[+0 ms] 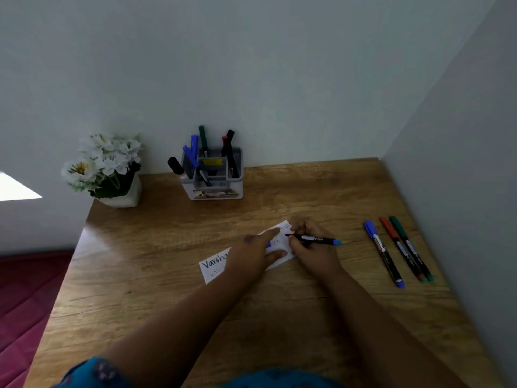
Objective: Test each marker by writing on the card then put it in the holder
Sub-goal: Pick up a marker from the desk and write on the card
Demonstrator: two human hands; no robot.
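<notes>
A white card with handwriting lies on the wooden desk. My left hand rests flat on the card, fingers spread, with a blue cap showing under them. My right hand grips a black marker with a light-blue end, its tip on the card's far right part. To the right lie three capped markers side by side: blue, red and green. A grey holder with several markers stands at the back of the desk.
A white pot of white flowers stands at the back left corner. Walls close the desk at the back and on the right. The desk's left edge drops to a red floor.
</notes>
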